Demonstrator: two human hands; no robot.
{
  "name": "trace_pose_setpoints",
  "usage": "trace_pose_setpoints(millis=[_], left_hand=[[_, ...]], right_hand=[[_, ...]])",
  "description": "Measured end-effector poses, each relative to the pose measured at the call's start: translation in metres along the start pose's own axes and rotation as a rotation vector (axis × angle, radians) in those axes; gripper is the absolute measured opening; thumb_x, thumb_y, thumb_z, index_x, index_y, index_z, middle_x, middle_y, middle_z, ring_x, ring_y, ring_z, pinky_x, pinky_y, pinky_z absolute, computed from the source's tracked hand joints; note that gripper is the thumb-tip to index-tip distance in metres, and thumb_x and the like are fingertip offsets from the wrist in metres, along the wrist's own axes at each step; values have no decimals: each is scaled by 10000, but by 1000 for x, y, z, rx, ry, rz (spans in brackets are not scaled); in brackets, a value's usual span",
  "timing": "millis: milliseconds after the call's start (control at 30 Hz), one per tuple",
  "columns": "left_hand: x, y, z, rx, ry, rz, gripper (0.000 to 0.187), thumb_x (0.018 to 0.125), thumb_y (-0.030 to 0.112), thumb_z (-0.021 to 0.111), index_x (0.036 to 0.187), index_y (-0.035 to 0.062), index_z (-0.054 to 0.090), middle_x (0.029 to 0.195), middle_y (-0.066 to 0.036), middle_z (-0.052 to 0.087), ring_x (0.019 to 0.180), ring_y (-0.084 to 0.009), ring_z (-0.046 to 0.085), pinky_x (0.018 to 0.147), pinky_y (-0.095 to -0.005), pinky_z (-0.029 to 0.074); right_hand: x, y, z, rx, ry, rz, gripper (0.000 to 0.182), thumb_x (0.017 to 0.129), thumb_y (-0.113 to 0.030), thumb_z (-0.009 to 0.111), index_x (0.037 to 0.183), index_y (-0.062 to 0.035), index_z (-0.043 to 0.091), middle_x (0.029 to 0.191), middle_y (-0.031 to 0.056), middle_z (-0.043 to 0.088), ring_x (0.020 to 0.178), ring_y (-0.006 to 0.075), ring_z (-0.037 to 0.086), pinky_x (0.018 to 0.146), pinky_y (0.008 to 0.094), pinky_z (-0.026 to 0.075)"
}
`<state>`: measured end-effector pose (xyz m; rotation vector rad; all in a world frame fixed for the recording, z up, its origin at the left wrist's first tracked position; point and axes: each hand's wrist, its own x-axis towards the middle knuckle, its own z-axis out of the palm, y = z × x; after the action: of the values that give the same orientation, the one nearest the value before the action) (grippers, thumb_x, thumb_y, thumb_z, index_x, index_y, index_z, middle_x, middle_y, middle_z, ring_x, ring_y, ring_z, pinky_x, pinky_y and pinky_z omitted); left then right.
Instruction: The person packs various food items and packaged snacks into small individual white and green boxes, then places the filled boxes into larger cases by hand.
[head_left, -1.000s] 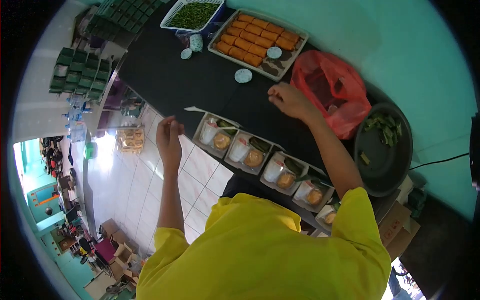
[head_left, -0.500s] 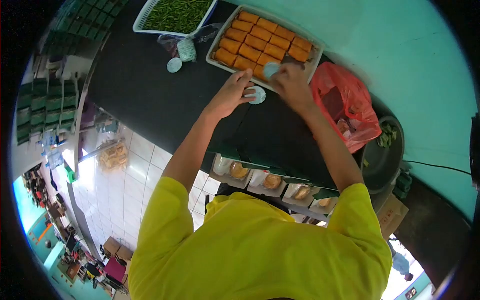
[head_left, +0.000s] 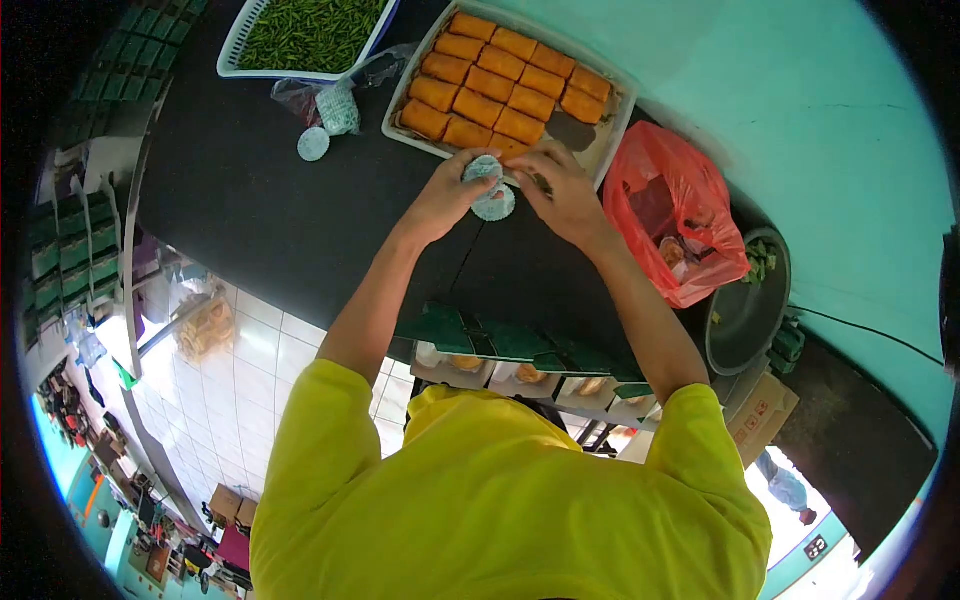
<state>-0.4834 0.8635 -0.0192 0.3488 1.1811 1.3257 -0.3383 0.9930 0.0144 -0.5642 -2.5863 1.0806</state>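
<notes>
My left hand (head_left: pixel 440 200) pinches a pale round paper cup (head_left: pixel 483 170) near the front edge of the tray. Under it, a second paper cup (head_left: pixel 496 204) lies on the black tabletop. Close on the right is my right hand (head_left: pixel 565 195), its fingers curled together beside the held cup; whatever they hold, if anything, is too small to tell. Rows of orange-brown rolls (head_left: pixel 483 82) fill most of the white tray (head_left: pixel 622 110), just beyond both hands.
Green chillies (head_left: pixel 310 35) sit in a white basket (head_left: pixel 230 55) at the back left. Nearby are a bagged cup stack (head_left: pixel 338 108) and a loose cup (head_left: pixel 313 144). A red plastic bag (head_left: pixel 640 230) and a dark basin (head_left: pixel 745 325) stand right. A person (head_left: pixel 785 485) is far off.
The paper cup that was at my right hand over the tray is now in my left hand. My right hand has drawn back slightly, and the view has shifted.
</notes>
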Motion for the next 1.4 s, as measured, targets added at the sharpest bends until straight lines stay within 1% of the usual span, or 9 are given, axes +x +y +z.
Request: trace_pose_setpoints(millis=[167, 367, 433, 600, 700, 833, 900, 1200, 1400], left_hand=[[-4, 9, 0, 98, -5, 4, 528, 919, 132, 591, 1382, -8, 378, 1156, -111, 547, 1029, -166, 556, 862, -298, 480], [-15, 1, -25, 346, 155, 194, 452, 935, 291, 591, 1288, 17, 526, 1064, -92, 609, 940, -140, 567, 800, -287, 463], [-23, 7, -29, 451, 222, 169, 425, 938, 332, 589, 1223, 17, 594, 1007, -89, 635, 896, -136, 580, 769, -279, 463], [-41, 9, -28, 352, 506, 114, 304, 915, 266, 633, 987, -26, 677, 849, -63, 662, 766, -127, 585, 712, -287, 468], [-39, 1, -26, 390, 627, 266, 278, 902, 256, 656, 948, -16, 692, 848, -59, 670, 729, -107, 596, 662, -274, 464], [-40, 4, -26, 260, 553, 297, 329, 922, 309, 635, 1046, 6, 669, 830, -61, 660, 723, -99, 608, 627, -244, 487], [-45, 14, -21, -209, 364, 229, 326, 915, 297, 643, 1089, 21, 638, 872, -72, 664, 743, -115, 640, 629, -259, 551], [-51, 20, -21, -196, 179, 219, 388, 890, 262, 674, 1143, -17, 583, 1021, -115, 637, 905, -173, 656, 692, -310, 605], [-56, 27, -21, -183, 94, 194, 407, 890, 154, 673, 1222, -37, 537, 1033, -108, 630, 882, -146, 638, 759, -288, 581]], right_hand=[[22, -14, 15, -293, -122, -112, 196, 866, -185, 635, 1013, -58, 660, 948, 120, 581, 925, 304, 605, 793, 416, 495], [36, 6, 27, 349, -264, 324, 212, 925, -205, 577, 988, -17, 651, 981, 136, 635, 899, 249, 638, 794, 363, 493], [37, 26, 31, 185, -37, 286, 288, 951, -268, 568, 1043, -3, 632, 896, 90, 663, 815, 160, 626, 755, 312, 489], [50, 23, 31, 84, 98, 475, 319, 944, -299, 583, 1033, 4, 631, 876, 77, 645, 787, 130, 609, 741, 297, 492], [40, -16, 45, 615, -83, 438, 281, 932, -258, 606, 988, 17, 623, 870, 85, 643, 772, 104, 605, 701, 276, 490], [35, -49, 47, 409, -182, 383, 180, 865, -141, 650, 957, 6, 607, 862, 93, 635, 757, 134, 620, 678, 268, 494], [35, -60, 43, 300, -119, 320, 180, 832, -109, 664, 966, -7, 601, 866, 98, 632, 752, 180, 638, 693, 278, 507], [31, -68, 23, 332, -73, 298, 216, 829, -102, 658, 999, 11, 591, 880, 113, 624, 780, 188, 641, 707, 296, 517], [32, -67, 8, 179, -88, -39, 187, 832, -89, 662, 1014, -72, 623, 959, 99, 546, 894, 267, 605, 787, 360, 508]])
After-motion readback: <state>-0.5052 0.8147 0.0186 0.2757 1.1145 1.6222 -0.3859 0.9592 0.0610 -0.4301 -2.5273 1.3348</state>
